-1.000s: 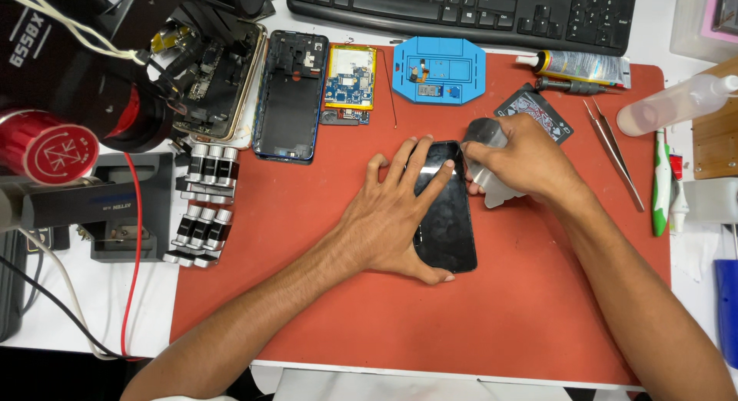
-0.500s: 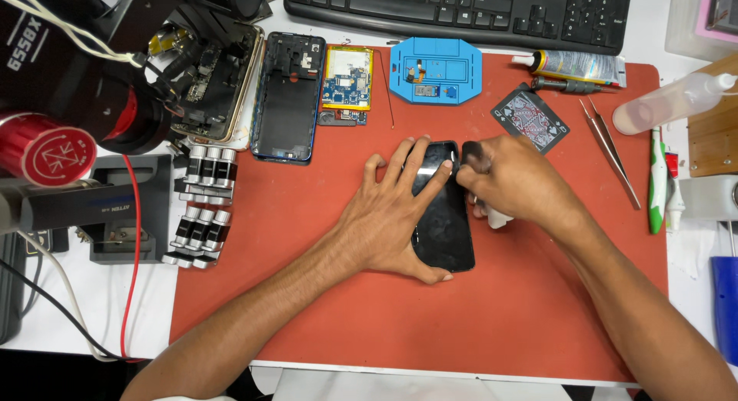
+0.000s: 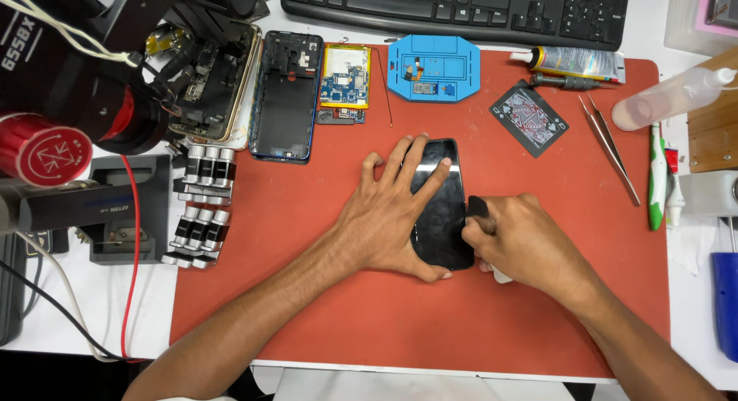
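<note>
The phone [image 3: 440, 205] lies flat on the red mat [image 3: 307, 293], roughly mid-mat, just below the blue jig [image 3: 433, 68]. Its long axis runs near-vertical in the head view, top end toward the jig, bottom end toward me, tilted a little so the bottom sits slightly right.

My left hand [image 3: 388, 212] is on the phone from its left side: palm on the mat beside it, fingers spread flat across the upper glass, thumb hooked round the bottom edge. That grip is released, not clenched; it presses down and pins, no wrap.

My right hand [image 3: 523, 243] sits at the phone's right edge, about halfway down its length. It is clenched on a small dark tool [image 3: 477, 207] whose tip meets the phone's right side seam. Something white [image 3: 501, 276] peeks out under that hand; I cannot tell what.

So the phone lies left of the right grip, touching it through the tool, and the edge being worked runs parallel to the long axis. The left hand is on the phone outright; the right reaches it only at the seam.

Look of the phone: black, glossy, rounded corners, screen dark, a soft reflection band across the glass. No crack that I can make out.

Relative to the phone: a playing card [image 3: 529, 116] up-right, well apart; tweezers [image 3: 609, 146] further right; a bare blue frame [image 3: 285, 95] up-left; a board with battery [image 3: 345, 79] between frame and jig. A keyboard [image 3: 461, 9] sits past the mat on the bench.
</note>
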